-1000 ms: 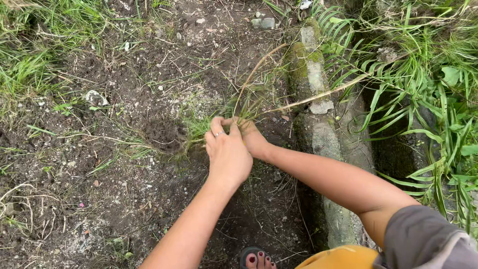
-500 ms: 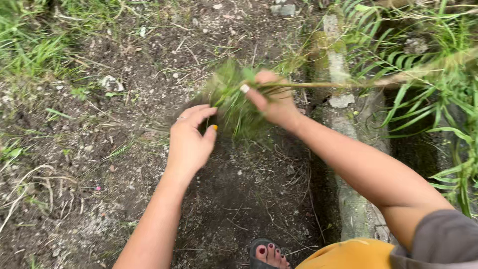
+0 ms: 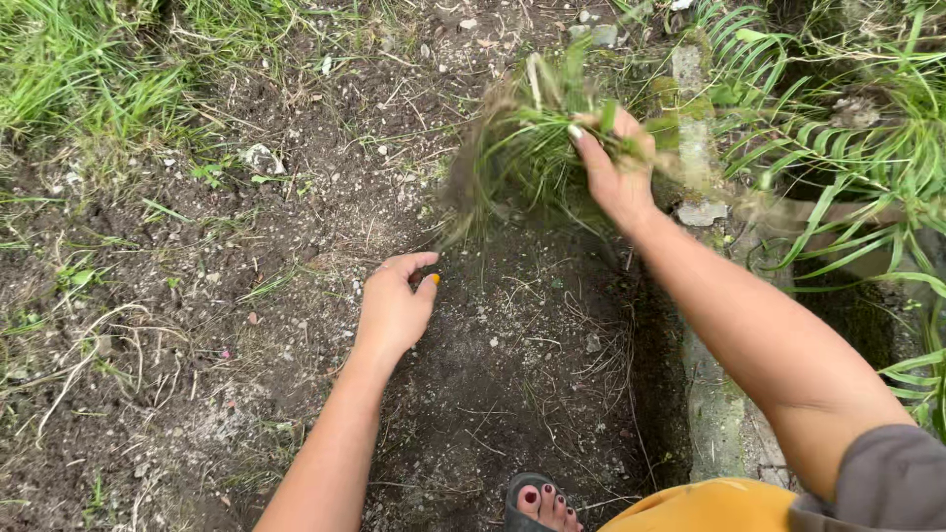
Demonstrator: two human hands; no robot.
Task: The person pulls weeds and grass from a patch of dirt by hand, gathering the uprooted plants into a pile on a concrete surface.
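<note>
Grass clump [image 3: 522,148] above bare soil [image 3: 493,394], concrete curb [image 3: 714,414] to its right.

**Soft daylight, one blurry spot**

The light is bright and even, like a cloudy day. Shadows are faint, with no glare. The soil [image 3: 512,394] looks sharp. The grass clump [image 3: 512,148] in the right hand [image 3: 619,167] is smeared with blur.

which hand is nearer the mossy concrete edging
Right. The right hand, gripping a clump of grass, is raised just beside the concrete edging. The left hand is lower over bare soil, well off to the edging's left.
</note>
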